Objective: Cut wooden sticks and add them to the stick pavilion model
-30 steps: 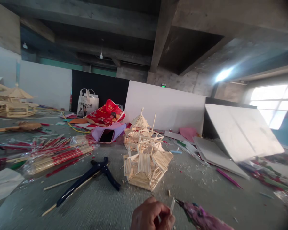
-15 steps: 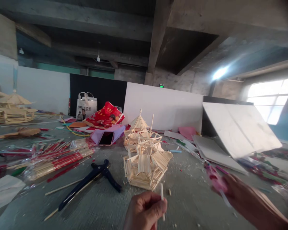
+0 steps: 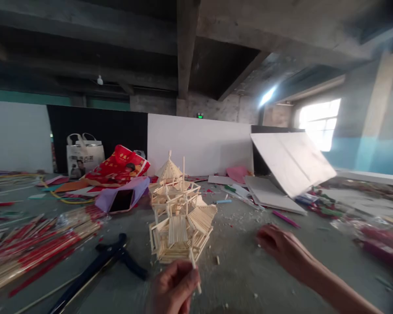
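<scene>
Stick (image 3: pixel 194 270), short and pale, pinched between thumb and fingertips of the left hand (image 3: pixel 173 290) at bottom centre; its long axis runs near upright, the upper end tilted slightly left toward the stick-built model pavilion (image 3: pixel 178 222) just beyond, the lower end below the fingers. Right hand (image 3: pixel 280 248) hovers palm down over the grey floor (image 3: pixel 242 270) to the right, fingers loosely curled, blurred, holding nothing visible. Dark blue cutters (image 3: pixel 94 270) lie at left.

Right hand (image 3: pixel 280 246) now empty, glue gun gone, view swung rightward
</scene>
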{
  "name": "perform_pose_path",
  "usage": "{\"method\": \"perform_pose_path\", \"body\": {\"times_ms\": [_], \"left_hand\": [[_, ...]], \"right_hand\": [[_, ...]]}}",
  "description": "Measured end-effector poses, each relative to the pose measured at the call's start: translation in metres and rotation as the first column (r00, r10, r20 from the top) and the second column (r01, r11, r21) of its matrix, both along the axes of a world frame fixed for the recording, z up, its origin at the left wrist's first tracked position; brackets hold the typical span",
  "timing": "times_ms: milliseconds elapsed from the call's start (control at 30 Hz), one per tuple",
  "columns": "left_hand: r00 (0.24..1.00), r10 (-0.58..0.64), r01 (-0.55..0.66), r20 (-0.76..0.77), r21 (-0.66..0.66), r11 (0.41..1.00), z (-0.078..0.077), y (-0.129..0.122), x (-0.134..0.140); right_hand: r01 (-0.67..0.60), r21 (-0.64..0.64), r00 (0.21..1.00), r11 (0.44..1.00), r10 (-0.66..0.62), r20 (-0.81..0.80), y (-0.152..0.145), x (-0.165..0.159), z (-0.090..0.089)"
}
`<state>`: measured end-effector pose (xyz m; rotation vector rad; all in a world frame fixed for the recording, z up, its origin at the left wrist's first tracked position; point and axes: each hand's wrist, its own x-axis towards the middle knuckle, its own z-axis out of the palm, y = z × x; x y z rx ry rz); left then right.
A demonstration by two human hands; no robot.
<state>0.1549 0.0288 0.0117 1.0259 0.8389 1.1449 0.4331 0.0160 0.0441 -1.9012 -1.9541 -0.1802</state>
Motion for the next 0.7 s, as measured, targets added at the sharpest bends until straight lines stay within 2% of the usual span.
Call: {"method": "perform_pose_path", "body": {"times_ms": [33, 100, 167, 233, 333, 433, 567, 700], "left_hand": [[1.0, -0.01, 0.01, 0.015, -0.009, 1.0, 0.001, -0.001, 0.003], [0.998, -0.023, 0.025, 0.053, -0.031, 0.999, 0.002, -0.002, 0.008], [0.996, -0.021, 0.027, 0.081, -0.065, 0.998, 0.002, -0.001, 0.01], [0.995, -0.012, 0.021, 0.094, -0.095, 0.995, 0.002, 0.003, 0.008], [0.995, 0.012, 0.0, 0.094, -0.13, 0.991, 0.005, 0.009, 0.002], [0.996, 0.038, -0.027, 0.081, -0.132, 0.991, 0.014, 0.012, -0.003], [0.994, 0.085, -0.081, 0.067, -0.063, 0.995, 0.023, 0.01, -0.008], [0.993, 0.116, -0.115, 0.013, -0.028, 0.993, 0.014, 0.013, -0.016]], "right_hand": [[-0.103, -0.039, 0.984, 0.994, 0.096, -0.152, -0.007, -0.025, 0.002], [-0.305, -0.117, 0.858, 0.945, 0.219, -0.464, -0.017, -0.073, -0.001], [-0.424, -0.124, 0.706, 0.897, 0.242, -0.666, -0.019, -0.111, -0.011], [-0.491, -0.086, 0.53, 0.867, 0.218, -0.82, -0.011, -0.134, -0.022], [-0.518, -0.034, 0.334, 0.855, 0.166, -0.928, 0.008, -0.148, -0.029], [-0.522, 0.003, 0.181, 0.853, 0.115, -0.977, 0.018, -0.155, -0.022], [-0.481, 0.049, 0.079, 0.875, 0.099, -0.992, 0.024, -0.16, -0.013], [-0.437, 0.074, -0.027, 0.897, 0.069, -0.997, 0.034, -0.16, -0.017]]}}
